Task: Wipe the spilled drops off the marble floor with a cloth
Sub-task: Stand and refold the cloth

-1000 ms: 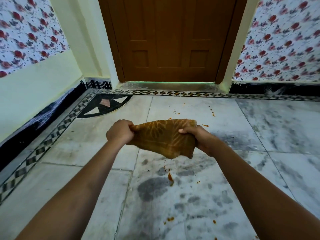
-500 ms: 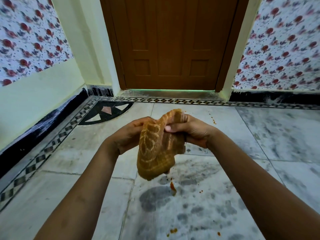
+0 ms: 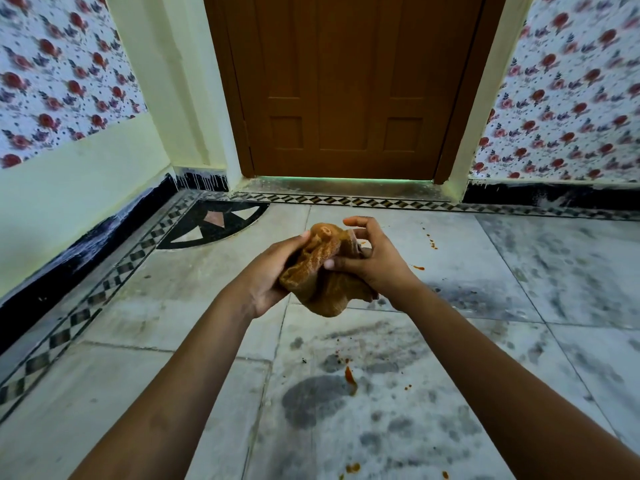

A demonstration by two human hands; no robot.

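An orange-brown patterned cloth is bunched up in the air between both hands, above the grey-veined marble floor. My left hand cups and grips its left side. My right hand pinches the right side with the thumb, while the index finger sticks out. Orange-red spilled drops lie on the floor: a larger streak below the hands, small specks to the right of the hands, one drop near my right wrist, and more at the bottom edge.
A closed brown wooden door stands straight ahead. Floral-papered walls flank it, with a pale green wall on the left. A black-and-white patterned border runs along the floor's left and far edges.
The cloth, first stretched flat between both hands, has been gathered into a bunch. Both hands came together and rose slightly towards the door.
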